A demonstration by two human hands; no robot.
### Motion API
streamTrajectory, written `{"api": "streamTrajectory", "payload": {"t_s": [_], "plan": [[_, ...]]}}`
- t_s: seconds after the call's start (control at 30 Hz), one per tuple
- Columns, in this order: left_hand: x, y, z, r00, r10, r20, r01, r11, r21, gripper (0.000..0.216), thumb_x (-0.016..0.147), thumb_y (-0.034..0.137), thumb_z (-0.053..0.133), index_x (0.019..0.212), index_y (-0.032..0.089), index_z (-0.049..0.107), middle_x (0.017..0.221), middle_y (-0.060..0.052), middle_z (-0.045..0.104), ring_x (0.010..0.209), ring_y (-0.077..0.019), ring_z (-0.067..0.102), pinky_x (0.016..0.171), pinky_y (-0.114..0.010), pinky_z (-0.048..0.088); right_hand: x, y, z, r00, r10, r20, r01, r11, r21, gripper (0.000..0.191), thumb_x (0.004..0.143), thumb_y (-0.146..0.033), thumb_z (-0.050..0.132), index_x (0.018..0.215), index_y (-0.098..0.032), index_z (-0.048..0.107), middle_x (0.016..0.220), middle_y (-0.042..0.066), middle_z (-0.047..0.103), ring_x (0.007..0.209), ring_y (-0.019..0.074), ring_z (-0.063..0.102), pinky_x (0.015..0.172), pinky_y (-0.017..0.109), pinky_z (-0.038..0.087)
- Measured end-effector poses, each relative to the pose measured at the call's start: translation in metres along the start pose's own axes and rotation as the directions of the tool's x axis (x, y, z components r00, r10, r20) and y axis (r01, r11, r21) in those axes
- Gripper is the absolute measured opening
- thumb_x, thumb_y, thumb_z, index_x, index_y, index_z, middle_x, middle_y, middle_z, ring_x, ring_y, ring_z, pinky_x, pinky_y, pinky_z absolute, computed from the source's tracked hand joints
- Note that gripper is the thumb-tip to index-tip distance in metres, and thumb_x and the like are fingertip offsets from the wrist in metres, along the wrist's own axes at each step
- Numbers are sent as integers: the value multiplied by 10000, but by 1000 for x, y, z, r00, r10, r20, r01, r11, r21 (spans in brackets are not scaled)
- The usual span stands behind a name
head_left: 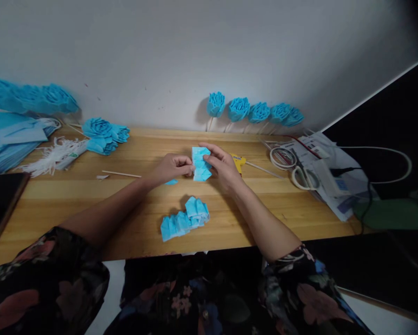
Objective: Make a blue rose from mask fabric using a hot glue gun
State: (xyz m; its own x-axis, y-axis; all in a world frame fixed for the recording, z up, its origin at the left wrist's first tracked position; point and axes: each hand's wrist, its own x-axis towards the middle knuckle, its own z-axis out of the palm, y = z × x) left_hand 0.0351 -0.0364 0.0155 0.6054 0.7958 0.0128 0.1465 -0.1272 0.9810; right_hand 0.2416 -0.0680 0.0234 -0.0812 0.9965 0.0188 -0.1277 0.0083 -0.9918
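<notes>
Above the middle of a wooden table [90, 195], both my hands hold one folded piece of light blue paper [200, 164]. My left hand [172, 168] pinches its left edge with closed fingers. My right hand [222, 166] curls round its right side, fingers over the top. A small blue scrap [171, 182] lies under my left hand. Nearer to me, a strip of pleated blue paper pieces [184, 218] rests on the table.
Finished blue paper roses on sticks [254, 111] lean on the wall. More roses [104, 132] and blue paper sheets [10, 139] lie at the left with white fringe [53, 158] and a thin stick [120, 174]. Tape rolls [282, 158], a yellow glue gun [239, 162] and cables sit at right.
</notes>
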Motion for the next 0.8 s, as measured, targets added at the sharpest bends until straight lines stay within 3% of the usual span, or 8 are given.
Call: {"api": "streamTrajectory", "payload": {"t_s": [0.23,0.43,0.57,0.8], "plan": [[0,0,0,1000,13,-26,-14,1000,-14,299,802,435,794,724,170,680,704,-23,720,677,-133,640,715,-283,509,3,3,-4,999,28,34,-28,1000,3,517,812,-427,735,1306,-275,726,960,6,702,815,162,611,701,287,524],[4,-3,-3,973,87,-213,-93,995,-20,353,829,497,784,736,178,665,710,-14,710,674,-124,624,723,-280,522,8,8,-5,996,72,56,-77,993,92,526,826,-562,791,1298,-334,742,1216,50,746,1070,246,682,824,388,611],[6,-6,-3,953,101,-285,-121,991,-55,368,810,521,790,762,181,658,707,-4,699,669,-121,613,726,-283,527,5,9,0,994,39,99,-48,994,96,537,762,-526,858,1244,-309,762,1178,44,750,1003,219,682,788,357,619],[4,-4,-1,959,104,-265,-116,993,-32,374,814,529,794,760,183,664,708,-3,689,677,-126,612,726,-284,517,4,10,2,993,27,115,-34,998,60,559,748,-447,865,1253,-258,722,1090,17,749,952,185,675,773,294,600]]}}
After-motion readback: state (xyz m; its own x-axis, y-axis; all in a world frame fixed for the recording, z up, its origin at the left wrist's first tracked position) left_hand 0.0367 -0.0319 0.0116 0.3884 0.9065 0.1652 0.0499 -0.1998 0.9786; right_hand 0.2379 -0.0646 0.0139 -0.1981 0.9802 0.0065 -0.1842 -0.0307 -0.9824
